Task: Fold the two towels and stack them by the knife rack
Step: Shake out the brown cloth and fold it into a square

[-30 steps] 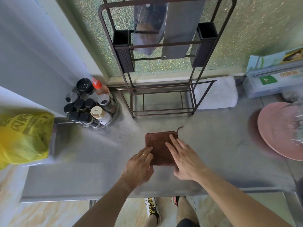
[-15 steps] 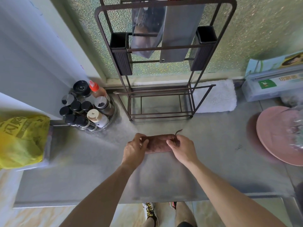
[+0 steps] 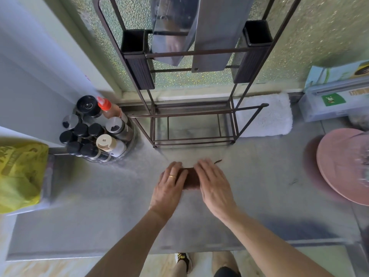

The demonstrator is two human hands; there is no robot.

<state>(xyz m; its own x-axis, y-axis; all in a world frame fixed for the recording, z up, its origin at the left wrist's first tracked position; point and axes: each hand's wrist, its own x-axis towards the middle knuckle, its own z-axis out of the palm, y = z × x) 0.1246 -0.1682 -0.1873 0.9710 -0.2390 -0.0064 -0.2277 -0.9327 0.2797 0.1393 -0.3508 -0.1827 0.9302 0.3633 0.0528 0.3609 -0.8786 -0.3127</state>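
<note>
A small brown towel (image 3: 192, 178), folded into a narrow bundle, lies on the steel counter in front of the knife rack (image 3: 191, 80). My left hand (image 3: 169, 184) lies flat on its left part, and my right hand (image 3: 214, 184) lies flat on its right part, so only a strip between them shows. Its hanging loop (image 3: 218, 161) sticks out at the far right corner. A white fluffy towel (image 3: 265, 116) lies folded flat on the counter to the right of the rack's base. Two cleavers hang in the rack.
A round tray of spice bottles (image 3: 95, 132) stands left of the rack. A yellow plastic bag (image 3: 20, 174) sits at the far left. A pink plate (image 3: 343, 164) lies at the right edge, with boxes of wrap (image 3: 337, 96) behind it.
The brown towel was folded over from a square into a narrow bundle. Both hands first gripped its far edge, and now they lie flat on top of it.
</note>
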